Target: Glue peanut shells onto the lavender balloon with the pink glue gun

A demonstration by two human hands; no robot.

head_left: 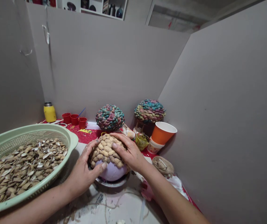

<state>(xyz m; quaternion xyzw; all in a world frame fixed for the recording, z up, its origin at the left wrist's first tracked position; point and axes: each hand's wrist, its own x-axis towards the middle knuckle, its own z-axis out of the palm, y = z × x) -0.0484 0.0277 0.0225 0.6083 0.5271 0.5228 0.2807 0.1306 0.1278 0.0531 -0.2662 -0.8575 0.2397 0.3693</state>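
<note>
A smooth lilac ball (113, 172) sits in a shallow metal bowl (114, 185). Rows of whole peanut shells (106, 149) cover its upper part, while the lower front is bare. My left hand (86, 165) is closed around the ball's left side, its thumb pressing near the edge of the shells. From the right, my right hand (128, 151) wraps over the top and side, its thumb resting on the shells. The ball hides some fingertips of both hands.
A green colander (72, 140) of split shells stands left. Behind are red cups (82, 123), a yellow bottle (50, 112) and two colourful shell-covered domes (110, 117) (150, 111). Orange paper cups (160, 133) and a twine coil (163, 166) lie right. Grey panels (105, 62) enclose the table.
</note>
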